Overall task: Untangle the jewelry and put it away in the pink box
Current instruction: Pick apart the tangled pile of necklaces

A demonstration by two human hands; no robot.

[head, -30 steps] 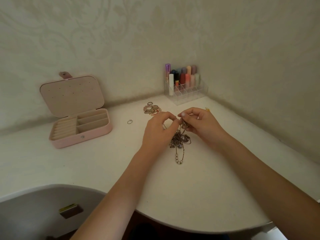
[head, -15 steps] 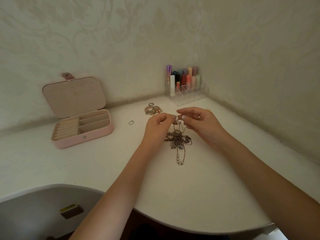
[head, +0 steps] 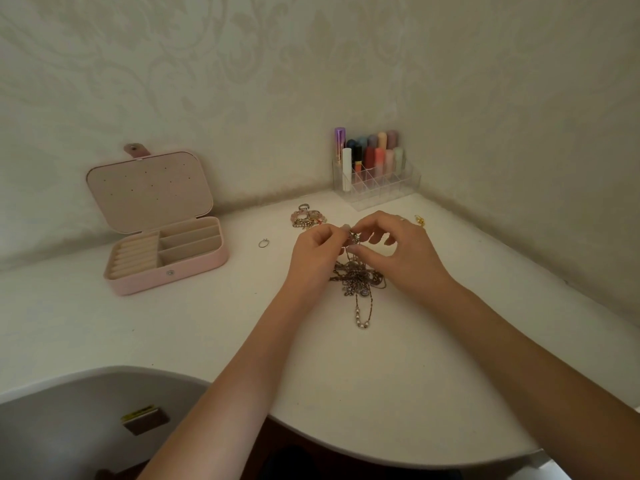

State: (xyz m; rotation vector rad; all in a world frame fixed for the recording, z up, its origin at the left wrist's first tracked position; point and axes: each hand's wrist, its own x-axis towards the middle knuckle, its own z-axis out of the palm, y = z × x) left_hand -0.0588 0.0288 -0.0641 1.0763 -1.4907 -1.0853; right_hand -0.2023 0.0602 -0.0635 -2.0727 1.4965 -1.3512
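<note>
Head view. Left hand (head: 317, 252) and right hand (head: 398, 252) meet above the desk (head: 207, 327), fingertips curled in and pinching the top of a tangled clump of thin metal chains (head: 358, 280). The upper links are lifted between the two hands; the rest lies on the desk, knotted, dull silver-brown. One strand trails toward the viewer and ends in a short run of small pale beads (head: 362, 322).

Pink jewelry box (head: 166, 271): rectangular, rounded corners, matte leather-like shell, to the left and well apart from the hands. Lid stands open, its beige lining dotted with small holes, and a snap tab sticks up from its top edge. The base has padded ring rolls on the left and long narrow compartments on the right.

A thin metal ring (head: 264, 243) lies alone between box and hands. Behind the left hand is a small heap of pinkish beaded and sparkly pieces (head: 304, 218). A small gold-coloured piece (head: 419, 220) lies beside the right hand.

A clear plastic gridded organizer (head: 377, 183) holds upright lipstick tubes in the corner. The wall is embossed with a scroll pattern. Desk surface is matte white with a curved front edge.
</note>
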